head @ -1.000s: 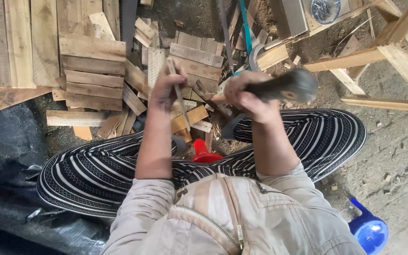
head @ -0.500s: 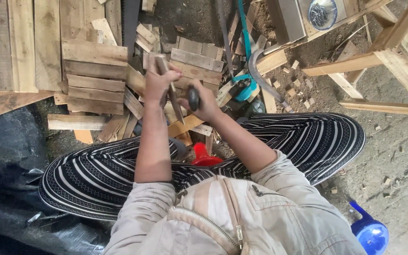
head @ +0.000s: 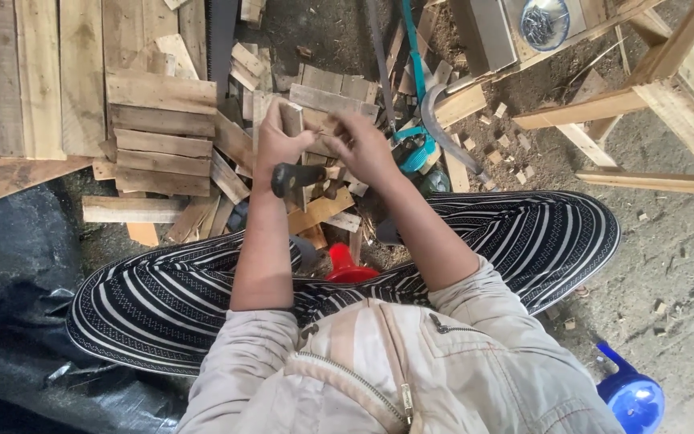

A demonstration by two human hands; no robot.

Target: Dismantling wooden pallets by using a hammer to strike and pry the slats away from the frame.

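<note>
Sitting cross-legged on bare, gritty concrete floor [head: 684, 265], the person works over a heap of cut timber. Largest in view is the black plastic sheet [head: 10, 305] spread at the left, its edge running under the striped trouser leg. Beyond it lies a stack of pale wooden planks [head: 158, 128], laid side by side and reaching the top edge of view. At upper right stands an open wooden frame [head: 604, 104], its rails crossing the floor and closing off that side; free floor remains only at lower right, where a blue plastic container [head: 628, 394] sits near the edge. A round tin of nails [head: 545, 20] rests on a board at the top. A curved metal bar [head: 435, 120] and teal cord [head: 418, 149] lie among offcuts just beyond the hands. The left hand [head: 279, 145] is closed around a narrow wooden slat [head: 292, 120], held upright, with a dark hammer [head: 295, 175] at the same grip. The right hand [head: 363, 145], fingers curled, pinches at the slat's top; whether it holds anything is unclear.
</note>
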